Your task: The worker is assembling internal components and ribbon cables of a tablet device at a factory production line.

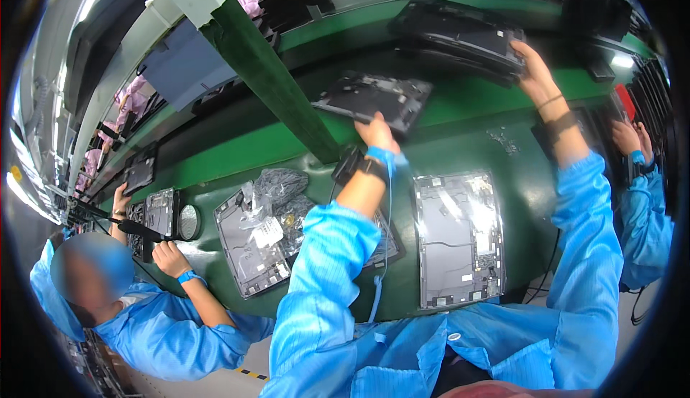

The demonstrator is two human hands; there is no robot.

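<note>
My left hand grips the near edge of a dark laptop chassis panel, held up over the far side of the bench and slightly blurred. Farther off to the right, my right hand is closed on the right end of a dark laptop panel; more dark panels seem to lie beneath it, but blur hides how many. In front of me a grey laptop chassis with shiny film and a small circuit board lies on the green bench.
Left of it lies another chassis bearing clear bags. A green post rises beside my left hand. Tiny clear pieces lie near my right arm. One co-worker works at left, another at right. A blue cord trails from my left wrist.
</note>
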